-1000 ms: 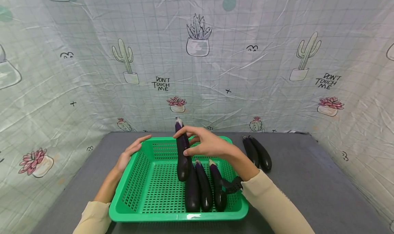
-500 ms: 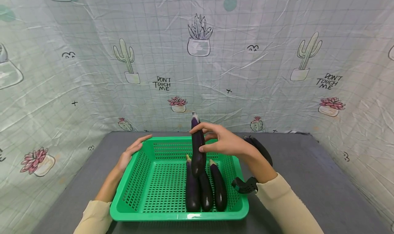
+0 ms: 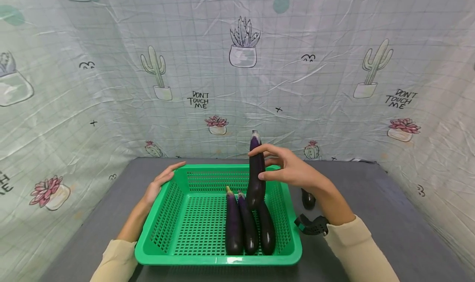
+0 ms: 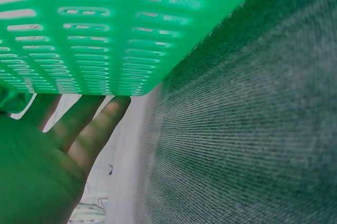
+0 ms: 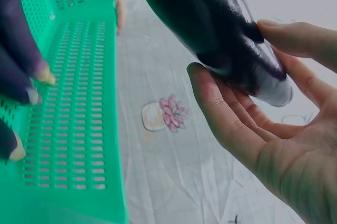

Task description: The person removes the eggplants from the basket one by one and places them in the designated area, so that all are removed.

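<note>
Eggplant (image 3: 256,191): held stem up, well right of the left grip (image 3: 155,188), which clasps nothing, its fingers laid along the rim of a green basket (image 3: 185,260). Below and left of the right grip (image 3: 291,168), we note three eggplants (image 3: 234,228) in the basket. The right grip pinches the raised eggplant between thumb and fingers, around its upper half. We judge it firm, smooth, likely slippery, heavier at the thick lower end, easily bruised; best hold: light opposed pressure nearer mid-length. Below-right of this grip, another eggplant (image 3: 308,200) lies partly hidden on the tabletop (image 3: 400,224).
</note>
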Tool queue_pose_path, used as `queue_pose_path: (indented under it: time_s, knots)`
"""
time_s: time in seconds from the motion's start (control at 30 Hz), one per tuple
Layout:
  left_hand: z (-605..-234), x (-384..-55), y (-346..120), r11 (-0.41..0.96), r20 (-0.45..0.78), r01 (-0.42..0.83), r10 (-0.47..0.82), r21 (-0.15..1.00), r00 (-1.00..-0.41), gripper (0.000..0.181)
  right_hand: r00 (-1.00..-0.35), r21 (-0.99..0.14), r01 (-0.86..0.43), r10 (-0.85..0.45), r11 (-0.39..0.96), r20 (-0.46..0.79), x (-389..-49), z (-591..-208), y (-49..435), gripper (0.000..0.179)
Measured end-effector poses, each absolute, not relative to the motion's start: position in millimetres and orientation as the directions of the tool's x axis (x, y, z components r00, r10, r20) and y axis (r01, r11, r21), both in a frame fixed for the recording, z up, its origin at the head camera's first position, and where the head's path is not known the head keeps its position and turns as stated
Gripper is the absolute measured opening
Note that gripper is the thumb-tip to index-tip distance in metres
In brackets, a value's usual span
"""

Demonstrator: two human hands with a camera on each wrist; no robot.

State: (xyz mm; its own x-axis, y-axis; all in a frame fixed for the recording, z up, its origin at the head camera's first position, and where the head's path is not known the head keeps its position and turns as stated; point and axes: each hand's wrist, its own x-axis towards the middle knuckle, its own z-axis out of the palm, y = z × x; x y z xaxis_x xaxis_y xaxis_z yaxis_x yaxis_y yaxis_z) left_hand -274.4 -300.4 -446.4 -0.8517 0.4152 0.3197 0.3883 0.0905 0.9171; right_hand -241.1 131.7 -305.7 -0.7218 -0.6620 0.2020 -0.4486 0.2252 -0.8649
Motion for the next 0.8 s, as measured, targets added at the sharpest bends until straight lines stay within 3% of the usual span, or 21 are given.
queue_pose_path:
  time_s: [0.3, 0.53, 0.8]
  knots:
    - [-446, -276, -299, 0.066, 0.305, 0.367, 0.432, 0.928, -0.849, 0.052, -0.762, -0.855, -0.449, -0.610, 0.260, 0.215, -238, -307, 159, 0.051]
    - [-445, -273, -298, 0.199, 0.293, 0.386, 0.376, 0.901, -0.879, 0.052, -0.787, -0.834, -0.463, -0.572, 0.299, 0.232, -237, -310, 180, 0.049]
    - [-445, -273, -297, 0.184, 0.293, 0.382, 0.379, 0.906, -0.878, 0.052, -0.826, -0.826, -0.449, -0.510, 0.340, 0.239, -235, -318, 207, 0.047]
